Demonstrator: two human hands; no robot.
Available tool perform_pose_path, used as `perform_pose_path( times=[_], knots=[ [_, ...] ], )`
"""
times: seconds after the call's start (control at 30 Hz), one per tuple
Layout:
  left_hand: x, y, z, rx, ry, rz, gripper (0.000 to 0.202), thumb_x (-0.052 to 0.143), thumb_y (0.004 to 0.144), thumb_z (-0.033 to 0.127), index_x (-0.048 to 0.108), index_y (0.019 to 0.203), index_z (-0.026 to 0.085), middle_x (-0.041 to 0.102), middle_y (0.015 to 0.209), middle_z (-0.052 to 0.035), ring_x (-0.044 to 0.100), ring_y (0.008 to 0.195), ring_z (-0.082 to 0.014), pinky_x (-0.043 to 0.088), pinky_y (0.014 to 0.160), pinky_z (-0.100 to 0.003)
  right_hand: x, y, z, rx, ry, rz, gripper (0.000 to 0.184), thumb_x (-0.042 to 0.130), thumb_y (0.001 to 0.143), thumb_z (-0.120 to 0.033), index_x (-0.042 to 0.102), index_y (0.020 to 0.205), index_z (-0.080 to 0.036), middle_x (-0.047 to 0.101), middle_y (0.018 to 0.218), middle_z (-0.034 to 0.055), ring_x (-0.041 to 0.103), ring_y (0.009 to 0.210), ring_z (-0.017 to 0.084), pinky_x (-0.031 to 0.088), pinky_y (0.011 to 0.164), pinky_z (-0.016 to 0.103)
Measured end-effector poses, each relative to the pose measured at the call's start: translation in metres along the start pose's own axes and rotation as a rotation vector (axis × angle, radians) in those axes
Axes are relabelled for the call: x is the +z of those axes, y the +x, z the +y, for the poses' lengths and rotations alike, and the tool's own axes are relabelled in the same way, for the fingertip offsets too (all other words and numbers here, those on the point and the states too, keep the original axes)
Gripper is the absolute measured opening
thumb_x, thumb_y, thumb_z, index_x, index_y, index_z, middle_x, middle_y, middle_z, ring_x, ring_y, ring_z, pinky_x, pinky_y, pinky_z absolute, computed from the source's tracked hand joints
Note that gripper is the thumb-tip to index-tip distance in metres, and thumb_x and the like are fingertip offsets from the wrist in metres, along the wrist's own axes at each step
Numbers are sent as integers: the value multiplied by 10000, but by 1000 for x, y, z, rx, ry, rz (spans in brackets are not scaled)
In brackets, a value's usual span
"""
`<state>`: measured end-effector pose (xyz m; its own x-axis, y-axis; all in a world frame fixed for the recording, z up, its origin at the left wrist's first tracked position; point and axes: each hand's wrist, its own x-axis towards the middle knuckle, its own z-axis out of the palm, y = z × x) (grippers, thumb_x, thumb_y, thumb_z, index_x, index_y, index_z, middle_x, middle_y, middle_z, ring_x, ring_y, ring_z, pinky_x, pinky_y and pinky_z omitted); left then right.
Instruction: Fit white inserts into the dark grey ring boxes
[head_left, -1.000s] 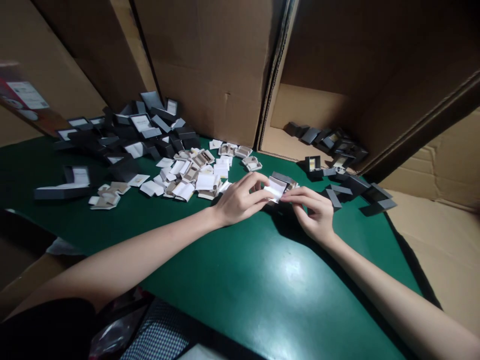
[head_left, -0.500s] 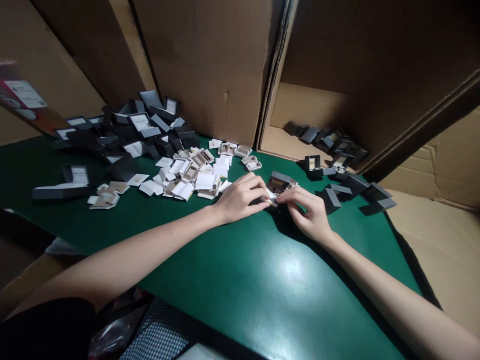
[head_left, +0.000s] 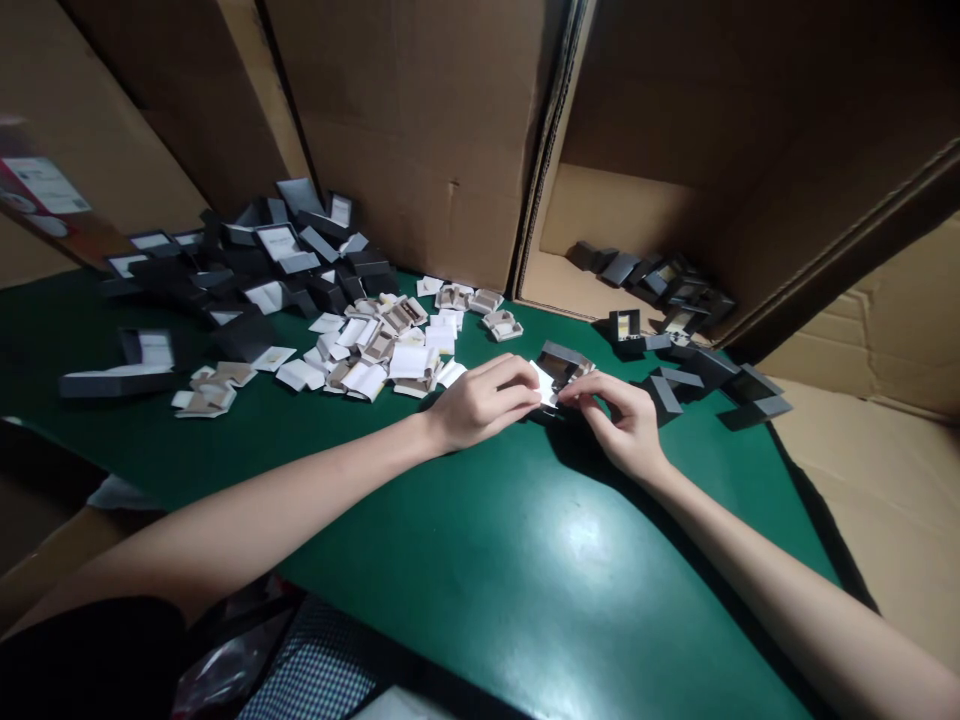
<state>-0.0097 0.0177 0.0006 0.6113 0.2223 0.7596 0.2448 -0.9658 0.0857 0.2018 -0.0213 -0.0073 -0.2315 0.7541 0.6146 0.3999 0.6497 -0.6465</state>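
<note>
Between my hands stands a small dark grey box (head_left: pixel 564 358) with its lid raised. My left hand (head_left: pixel 487 402) pinches a white card insert (head_left: pixel 544 383), which is tilted over the front of the box. The fingers of my right hand (head_left: pixel 616 415) are closed at the box's right front edge, by the insert's corner. The box's inside and its lower part are mostly hidden behind the insert and fingers. Left of my left hand lies a pile of folded white and grey card inserts (head_left: pixel 412 362).
Many open dark boxes (head_left: pixel 289 248) are heaped at the back left of the green table (head_left: pixel 480 560). More dark boxes (head_left: pixel 701 372) lie at the right, some inside an open cardboard carton (head_left: pixel 600 215). Tall cardboard walls (head_left: pixel 405 130) line the back.
The white insert has tipped up and shows more of its face, hiding the box's inside. My left hand has turned slightly; my right hand stays almost in place.
</note>
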Motion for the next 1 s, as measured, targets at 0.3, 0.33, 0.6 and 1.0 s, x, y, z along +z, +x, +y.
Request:
perform_pose_path(
  times=[0.3, 0.33, 0.6, 1.0],
  knots=[
    [-3, 0, 1, 6, -9, -43, 83, 529, 900, 170, 600, 934, 196, 599, 972, -75, 572, 917, -162, 540, 746, -325, -2, -1, 13, 225, 209, -5, 181, 551, 781, -163, 720, 820, -215, 687, 748, 8, 624, 674, 145, 513, 654, 289],
    [-3, 0, 0, 10, -8, -40, 83, 529, 900, 170, 599, 937, 195, 594, 975, -77, 571, 921, -163, 542, 747, -325, -3, -1, 16, 254, 262, -14, 163, 571, 775, -175, 725, 808, -216, 690, 759, 14, 627, 691, 152, 514, 663, 294],
    [0, 0, -3, -123, -80, -133, 415, 650, 814, 239, 502, 1202, 228, 435, 1299, -138, 426, 1260, -277, 475, 971, -489, -3, 1, 20, 227, 315, 44, 161, 595, 767, -170, 736, 724, -235, 658, 732, 10, 591, 699, 148, 477, 667, 300],
    [7, -1, -15, -441, -369, -316, 863, 621, 768, 188, 116, 1462, 276, 146, 1544, -104, 196, 1419, -300, 316, 1132, -491, 1, 1, 7, 61, -24, 70, 293, 463, 775, -59, 709, 812, -212, 635, 774, 18, 601, 743, 151, 484, 688, 301]
  ],
)
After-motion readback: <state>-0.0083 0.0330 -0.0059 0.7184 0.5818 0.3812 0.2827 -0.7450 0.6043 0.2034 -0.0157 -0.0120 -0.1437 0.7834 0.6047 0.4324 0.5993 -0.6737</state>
